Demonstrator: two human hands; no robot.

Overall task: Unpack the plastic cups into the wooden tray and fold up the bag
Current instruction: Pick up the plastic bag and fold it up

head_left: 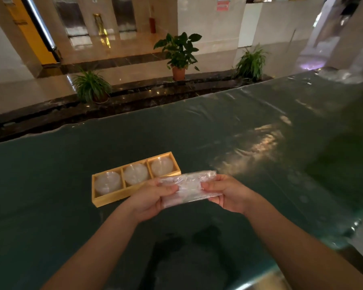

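Note:
A wooden tray (113, 197) with three compartments lies on the dark green table, left of centre. Each compartment holds a stack of clear plastic cups: left (107, 183), middle (135, 173), right (162, 166). In front of the tray's right end, both hands hold a clear plastic bag (190, 188) folded into a narrow strip above the table. My left hand (153, 198) pinches its left end and my right hand (226, 193) pinches its right end. The tray's near right corner is hidden behind the bag.
The table (260, 155) is covered with shiny plastic film and ends at a far edge. Crumpled clear plastic (348, 74) lies at the far right corner. Potted plants (179, 53) stand on the floor beyond the table.

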